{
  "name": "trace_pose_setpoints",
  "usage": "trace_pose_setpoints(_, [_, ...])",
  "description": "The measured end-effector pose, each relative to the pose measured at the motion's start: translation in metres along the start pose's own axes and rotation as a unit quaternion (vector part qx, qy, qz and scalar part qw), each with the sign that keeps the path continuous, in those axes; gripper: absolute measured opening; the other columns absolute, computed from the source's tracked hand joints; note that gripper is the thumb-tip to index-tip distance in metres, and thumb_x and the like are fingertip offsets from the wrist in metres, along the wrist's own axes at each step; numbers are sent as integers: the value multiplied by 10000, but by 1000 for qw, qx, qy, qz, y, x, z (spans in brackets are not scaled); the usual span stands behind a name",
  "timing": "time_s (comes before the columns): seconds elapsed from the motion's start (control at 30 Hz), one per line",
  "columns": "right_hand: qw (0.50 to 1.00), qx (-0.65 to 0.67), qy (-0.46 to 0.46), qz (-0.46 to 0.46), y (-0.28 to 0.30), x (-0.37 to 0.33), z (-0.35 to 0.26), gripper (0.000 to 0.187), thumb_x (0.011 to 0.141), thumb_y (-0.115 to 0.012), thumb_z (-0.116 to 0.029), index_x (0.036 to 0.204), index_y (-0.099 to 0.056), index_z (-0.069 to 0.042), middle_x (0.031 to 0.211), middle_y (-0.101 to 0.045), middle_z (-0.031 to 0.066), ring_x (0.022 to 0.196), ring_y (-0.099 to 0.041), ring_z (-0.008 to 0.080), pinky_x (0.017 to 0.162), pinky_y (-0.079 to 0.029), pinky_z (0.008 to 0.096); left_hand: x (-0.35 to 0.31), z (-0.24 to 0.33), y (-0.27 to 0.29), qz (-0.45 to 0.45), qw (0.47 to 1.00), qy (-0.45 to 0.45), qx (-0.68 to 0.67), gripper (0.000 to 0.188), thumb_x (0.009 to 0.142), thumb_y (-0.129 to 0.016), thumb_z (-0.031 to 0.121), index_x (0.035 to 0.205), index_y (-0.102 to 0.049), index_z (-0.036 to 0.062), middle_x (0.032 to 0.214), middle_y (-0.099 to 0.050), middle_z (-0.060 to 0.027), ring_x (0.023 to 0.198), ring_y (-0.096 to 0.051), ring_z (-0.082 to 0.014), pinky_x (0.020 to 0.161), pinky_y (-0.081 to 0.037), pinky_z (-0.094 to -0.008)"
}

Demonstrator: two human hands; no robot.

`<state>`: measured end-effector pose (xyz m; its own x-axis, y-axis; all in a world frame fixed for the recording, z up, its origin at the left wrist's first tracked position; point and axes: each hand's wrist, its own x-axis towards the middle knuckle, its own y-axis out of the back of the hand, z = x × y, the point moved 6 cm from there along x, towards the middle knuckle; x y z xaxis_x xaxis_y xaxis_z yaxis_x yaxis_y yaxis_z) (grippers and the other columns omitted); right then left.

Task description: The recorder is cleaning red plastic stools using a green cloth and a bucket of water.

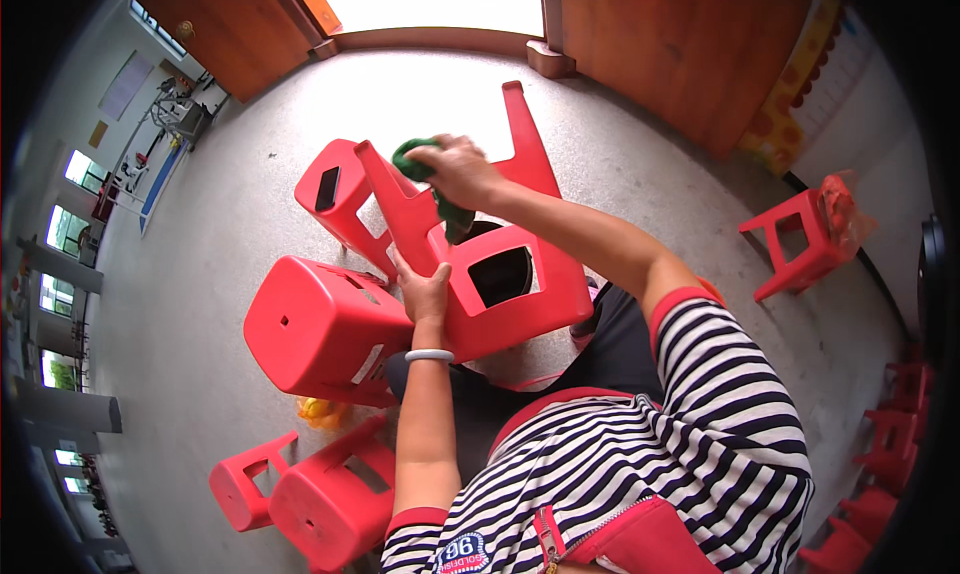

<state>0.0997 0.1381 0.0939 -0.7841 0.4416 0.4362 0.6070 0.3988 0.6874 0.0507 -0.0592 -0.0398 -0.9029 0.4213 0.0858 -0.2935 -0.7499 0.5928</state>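
A red plastic stool (520,319) lies tipped over across my lap, its legs pointing away from me. My left hand (424,292) grips its left side by the frame, thumb on the near face and fingers going round the edge. My right hand (458,169) is closed round a green cloth (417,158) just above the stool's upper left leg. Part of the cloth hangs down beside that leg. The right hand is slightly smeared by motion.
Left of me stand a large red stool (300,324) and another with a dark phone (327,188) on top. Smaller red stools (330,504) are at lower left, near a yellow bag (322,411). Another stool (800,239) bears a plastic bag at right. Wooden doors (680,54) frame a bright doorway ahead.
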Motion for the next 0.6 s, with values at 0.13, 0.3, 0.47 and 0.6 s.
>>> trace_pose_setpoints(0.13, [981,-79,8,180,62,-58,46,489,877,-700,-239,1346,-570,-282,1353,-497,112,1213,-475,376,1037,-403,493,2,-3,-3,-3,999,-44,-31,1087,687,-759,337,1570,-198,44,1433,-469,-309,1295,-498,-443,1090,-422,-460])
trace_pose_setpoints(0.3, [962,-230,-81,123,45,-98,108,492,879,-674,-331,1356,-557,-308,1397,-453,123,1229,-460,357,1006,-383,560,-4,19,-12,-27,999,-37,8,1055,713,-758,271,1568,-200,5,1476,-429,-307,1321,-496,-395,1102,-416,-407])
trace_pose_setpoints(0.47, [960,-215,-139,115,43,-39,137,498,869,-672,-300,1350,-547,-332,1359,-482,113,1207,-502,363,995,-425,557,-3,20,-6,-21,999,-20,-20,1048,710,-757,268,1562,-210,-2,1467,-443,-297,1296,-519,-383,1094,-423,-399])
trace_pose_setpoints(0.6, [943,-216,-237,90,56,30,185,486,903,-648,-331,1368,-508,-350,1344,-501,122,1252,-497,371,1005,-433,550,0,11,-18,-5,999,-53,-1,1098,685,-752,314,1583,-181,43,1436,-459,-298,1307,-487,-438,1103,-410,-442])
